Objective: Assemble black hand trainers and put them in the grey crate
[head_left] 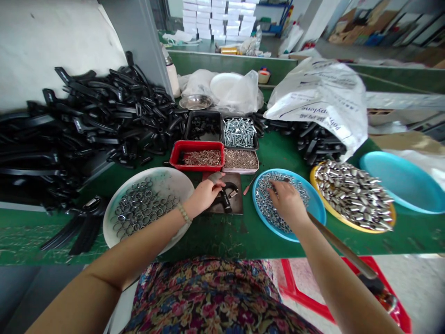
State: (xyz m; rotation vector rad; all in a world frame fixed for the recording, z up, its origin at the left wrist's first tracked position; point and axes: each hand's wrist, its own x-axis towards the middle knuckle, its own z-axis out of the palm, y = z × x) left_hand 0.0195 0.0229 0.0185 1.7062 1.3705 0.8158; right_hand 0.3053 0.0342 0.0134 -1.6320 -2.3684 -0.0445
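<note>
At the near edge of a green bench (222, 239), left hand (203, 197) sits at a dark square pad (232, 206), its grip closed narrow over a small black clip (224, 197). Clip lies on the pad, long axis slanting across the bench, metal end pointing up and right; exact shape partly hidden by the fingers. Right hand (287, 204) is down among steel nuts (267, 208) on a blue plate (314, 204); fingers close together, cannot tell whether any nut is held.

Stock: steel rings (141, 208) on a white plate (174, 183), silver sleeves (354, 195) on a yellow plate (313, 178), pins in a red tray (196, 144), screws in a black tray (239, 132). All stand well filled. Black clips lie heaped at left (86, 116) and under a white sack (320, 102); which are finished, cannot tell.
</note>
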